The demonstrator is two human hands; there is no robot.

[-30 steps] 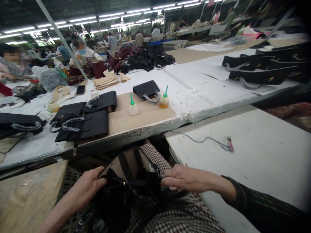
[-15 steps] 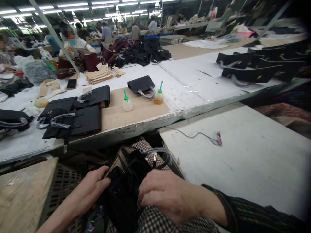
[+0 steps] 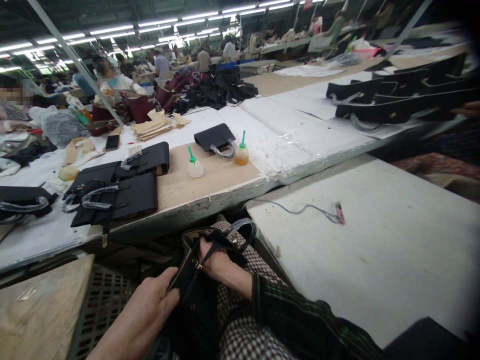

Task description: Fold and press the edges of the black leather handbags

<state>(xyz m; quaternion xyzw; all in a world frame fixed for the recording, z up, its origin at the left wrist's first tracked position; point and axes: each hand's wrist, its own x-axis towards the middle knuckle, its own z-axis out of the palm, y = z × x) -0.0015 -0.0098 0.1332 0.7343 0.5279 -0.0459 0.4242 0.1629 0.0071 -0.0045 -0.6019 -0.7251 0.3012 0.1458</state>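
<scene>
A black handbag (image 3: 193, 312) with gold hardware rests across my lap, its mouth open toward the table. My left hand (image 3: 152, 300) grips the near-left edge of the bag, thumb and fingers closed on it. Inside the opening is my right hand (image 3: 213, 260), beside a thin black strap; its fingers are hidden by the bag. A plastic-wrapped handle (image 3: 249, 227) sticks up at the bag's far side. The checked cloth (image 3: 243, 330) over my legs lies beneath.
Black handbags (image 3: 137, 192) lie on the long table at left, near two squeeze bottles (image 3: 195, 169) with green nozzles. To my right a white board (image 3: 356, 255) carries a pink-ended cord (image 3: 339, 214). A plastic crate (image 3: 107, 295) stands at left. Co-workers sit farther back.
My right hand has moved from above the bag into its opening. The left hand keeps hold of the edge. A dark flat shape now shows at bottom right, and another person's hand at far right.
</scene>
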